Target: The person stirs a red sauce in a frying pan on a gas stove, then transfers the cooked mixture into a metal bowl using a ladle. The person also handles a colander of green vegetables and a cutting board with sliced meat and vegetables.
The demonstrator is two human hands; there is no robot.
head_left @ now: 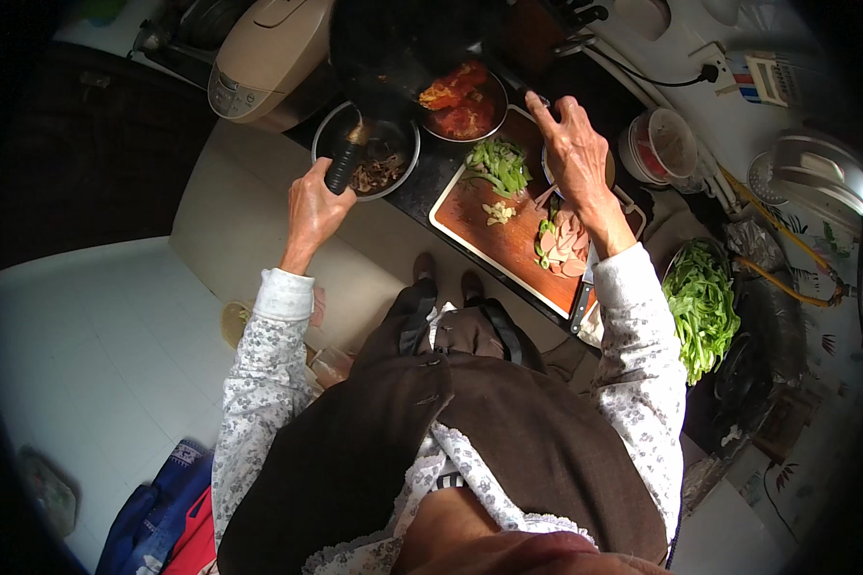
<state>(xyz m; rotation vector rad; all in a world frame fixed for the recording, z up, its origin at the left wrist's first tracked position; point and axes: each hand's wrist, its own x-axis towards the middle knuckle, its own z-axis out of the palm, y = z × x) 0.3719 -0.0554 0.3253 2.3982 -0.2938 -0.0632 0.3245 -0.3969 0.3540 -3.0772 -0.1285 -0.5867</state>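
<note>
My left hand [318,205] grips the black handle of a wok [403,43], whose dark pan is tilted above two bowls. Below its lip, a bowl [503,118] holds red and yellow cooked food [467,104]. My right hand [574,144] is closed around the dark handle of a utensil reaching towards the wok; its far end is hard to make out. Under the wok's handle stands a metal bowl [411,169] with dark brown pieces. On the wooden cutting board [475,223] lie chopped green pepper [502,167], garlic [499,213] and sliced sausage [565,241].
A rice cooker [266,57] stands at the back left. A kitchen knife [582,302] lies at the board's right edge. Leafy greens [701,309] fill a container at the right. Stacked tubs [661,147], a knife block [532,36] and a yellow hose [777,215] are along the wall.
</note>
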